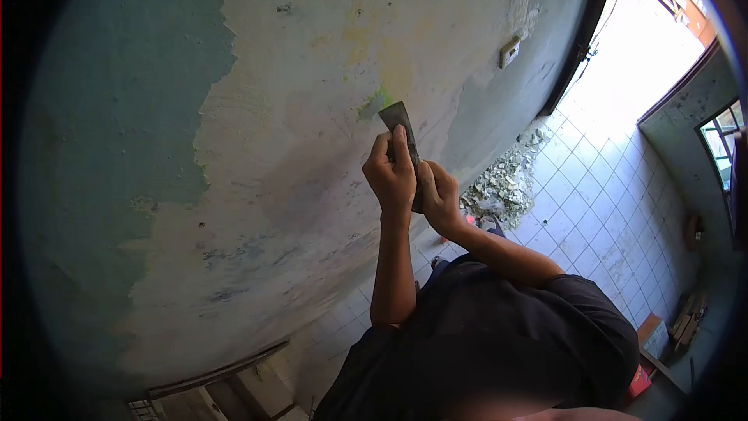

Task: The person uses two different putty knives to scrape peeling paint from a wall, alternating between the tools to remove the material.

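Note:
Both hands are closed on a scraper [395, 114] with a flat, dark blade, which points up and to the left at the wall [312, 86]. My left hand [389, 175] grips it just below the blade, thumb laid along it. Lower down, my right hand [439, 196] wraps the handle, most of which the fingers hide. The blade's edge is at or very near a small green paint patch [375, 101]; contact cannot be made out for certain. Around it the wall is bare and whitish, with yellow and grey stains. Blue-green paint [117, 86] covers its left side.
A heap of paint flakes [506, 181] lies on the tiled floor [580, 195] along the wall's foot. A wall switch [509, 53] sits near the bright doorway [647, 39]. Wooden boards [234, 394] are at lower left, more wood pieces [687, 320] at right.

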`<state>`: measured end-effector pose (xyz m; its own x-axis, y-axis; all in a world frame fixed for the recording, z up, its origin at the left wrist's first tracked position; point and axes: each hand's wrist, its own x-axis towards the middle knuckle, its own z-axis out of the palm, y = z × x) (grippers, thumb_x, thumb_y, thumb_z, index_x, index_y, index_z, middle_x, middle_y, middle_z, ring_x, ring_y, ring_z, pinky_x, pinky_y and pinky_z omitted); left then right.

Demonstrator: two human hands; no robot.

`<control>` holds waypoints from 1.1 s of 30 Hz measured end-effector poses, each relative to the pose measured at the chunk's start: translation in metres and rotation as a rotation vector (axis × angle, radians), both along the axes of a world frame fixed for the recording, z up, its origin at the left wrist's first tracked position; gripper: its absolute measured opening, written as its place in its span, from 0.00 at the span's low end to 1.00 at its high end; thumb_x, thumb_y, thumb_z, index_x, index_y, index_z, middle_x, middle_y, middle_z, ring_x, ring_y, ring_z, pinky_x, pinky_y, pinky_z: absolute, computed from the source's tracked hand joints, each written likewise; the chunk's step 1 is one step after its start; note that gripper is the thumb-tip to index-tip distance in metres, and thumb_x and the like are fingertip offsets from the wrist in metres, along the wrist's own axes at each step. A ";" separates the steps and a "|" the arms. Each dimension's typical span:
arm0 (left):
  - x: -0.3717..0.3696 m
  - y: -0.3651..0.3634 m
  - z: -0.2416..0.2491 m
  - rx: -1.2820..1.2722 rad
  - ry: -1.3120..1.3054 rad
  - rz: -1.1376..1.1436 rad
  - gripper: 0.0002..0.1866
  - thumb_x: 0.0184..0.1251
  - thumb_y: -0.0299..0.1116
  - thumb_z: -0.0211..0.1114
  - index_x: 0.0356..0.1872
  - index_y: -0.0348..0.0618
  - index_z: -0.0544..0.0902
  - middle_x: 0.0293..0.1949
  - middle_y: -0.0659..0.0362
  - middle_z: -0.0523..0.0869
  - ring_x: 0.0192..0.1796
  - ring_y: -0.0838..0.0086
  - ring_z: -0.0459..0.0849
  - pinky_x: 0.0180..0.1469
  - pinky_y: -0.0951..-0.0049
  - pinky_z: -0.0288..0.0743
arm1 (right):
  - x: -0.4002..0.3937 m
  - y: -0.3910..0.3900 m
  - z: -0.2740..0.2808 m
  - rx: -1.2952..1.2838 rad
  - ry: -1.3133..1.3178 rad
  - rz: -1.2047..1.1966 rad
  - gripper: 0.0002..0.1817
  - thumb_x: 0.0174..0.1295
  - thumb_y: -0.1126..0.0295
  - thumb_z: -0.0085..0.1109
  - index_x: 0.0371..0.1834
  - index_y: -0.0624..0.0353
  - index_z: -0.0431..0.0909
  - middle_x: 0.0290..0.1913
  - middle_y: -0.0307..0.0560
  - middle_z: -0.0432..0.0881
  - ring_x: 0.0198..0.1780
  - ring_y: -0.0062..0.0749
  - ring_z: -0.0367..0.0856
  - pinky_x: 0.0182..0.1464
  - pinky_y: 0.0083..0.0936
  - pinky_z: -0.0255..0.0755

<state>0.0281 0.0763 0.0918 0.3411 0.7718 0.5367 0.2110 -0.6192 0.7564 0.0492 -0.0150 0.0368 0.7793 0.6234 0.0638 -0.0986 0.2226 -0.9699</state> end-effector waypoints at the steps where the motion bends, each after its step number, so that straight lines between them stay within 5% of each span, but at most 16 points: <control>1: -0.001 -0.001 0.002 -0.015 0.012 -0.016 0.15 0.78 0.37 0.65 0.31 0.37 0.84 0.23 0.54 0.85 0.22 0.67 0.81 0.27 0.66 0.73 | -0.002 0.002 -0.002 0.013 0.033 -0.009 0.18 0.81 0.62 0.51 0.47 0.69 0.81 0.24 0.37 0.75 0.30 0.16 0.71 0.32 0.25 0.70; 21: -0.001 0.002 0.007 -0.089 0.034 -0.035 0.15 0.77 0.37 0.65 0.31 0.36 0.84 0.24 0.53 0.86 0.24 0.69 0.81 0.29 0.65 0.73 | -0.005 0.001 0.020 0.032 0.109 -0.003 0.16 0.81 0.65 0.50 0.39 0.66 0.79 0.21 0.35 0.72 0.23 0.14 0.68 0.24 0.22 0.63; 33: -0.001 0.004 0.027 0.191 0.110 -0.017 0.16 0.76 0.36 0.65 0.26 0.41 0.78 0.19 0.51 0.80 0.20 0.54 0.78 0.24 0.58 0.68 | -0.007 0.009 0.019 0.161 0.175 0.064 0.19 0.83 0.60 0.47 0.39 0.64 0.77 0.24 0.33 0.74 0.24 0.14 0.71 0.25 0.21 0.66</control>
